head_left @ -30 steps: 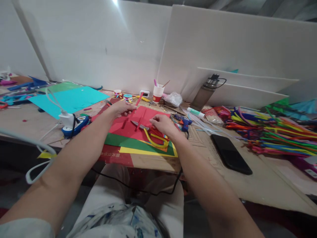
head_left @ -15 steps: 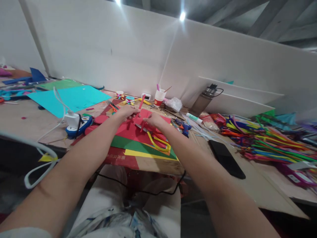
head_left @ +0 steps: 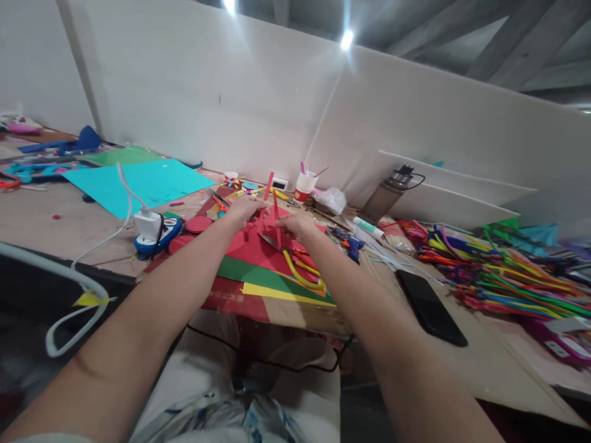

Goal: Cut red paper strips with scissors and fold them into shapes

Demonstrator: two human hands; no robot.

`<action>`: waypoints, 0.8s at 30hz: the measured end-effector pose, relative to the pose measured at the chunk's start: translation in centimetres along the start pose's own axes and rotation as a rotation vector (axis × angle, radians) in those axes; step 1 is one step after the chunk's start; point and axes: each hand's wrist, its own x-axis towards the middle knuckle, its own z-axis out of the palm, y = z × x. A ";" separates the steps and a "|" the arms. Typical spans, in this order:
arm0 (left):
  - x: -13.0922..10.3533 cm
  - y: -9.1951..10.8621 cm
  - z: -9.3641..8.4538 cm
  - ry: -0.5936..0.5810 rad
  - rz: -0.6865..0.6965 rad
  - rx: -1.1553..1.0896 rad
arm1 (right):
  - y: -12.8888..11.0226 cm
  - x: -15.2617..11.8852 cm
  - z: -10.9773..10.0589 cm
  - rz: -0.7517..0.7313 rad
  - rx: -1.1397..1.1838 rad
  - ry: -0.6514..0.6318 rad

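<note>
While the left hand [head_left: 252, 209] pinches a red strip [head_left: 267, 194] between its fingers, the right hand [head_left: 297, 223] pinches a second red strip [head_left: 277, 210] just beside it, both pointing toward twelve o'clock over red paper [head_left: 247, 251]. Yellow-handled scissors [head_left: 290, 264] lie at six o'clock from the right hand, a black phone [head_left: 431, 307] at four, a turquoise sheet [head_left: 143, 184] at nine.

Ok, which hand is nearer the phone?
Right. The right hand is beyond the phone and to its left; the left hand is further left, farther away.
</note>
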 end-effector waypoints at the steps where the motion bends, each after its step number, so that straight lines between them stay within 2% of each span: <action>1: -0.2 0.0 0.2 -0.003 -0.012 -0.027 | -0.4 -0.3 -0.3 0.033 0.047 0.022; 3: -0.8 0.0 0.7 -0.024 -0.040 -0.081 | -1.1 -1.0 -0.9 0.062 0.146 0.061; 7: -2.2 0.3 2.3 -0.143 -0.050 -0.101 | -1.8 -2.6 -1.6 0.045 0.285 0.127; 14: -2.8 0.0 4.0 -0.297 0.024 -0.105 | -0.8 -3.4 -1.0 -0.078 0.352 0.255; 20: -3.1 -0.2 4.3 -0.316 0.096 -0.102 | -0.6 -3.4 -1.1 -0.137 0.356 0.299; 24: -3.7 0.3 4.5 -0.307 0.056 -0.100 | -0.7 -3.7 -1.5 -0.136 0.336 0.296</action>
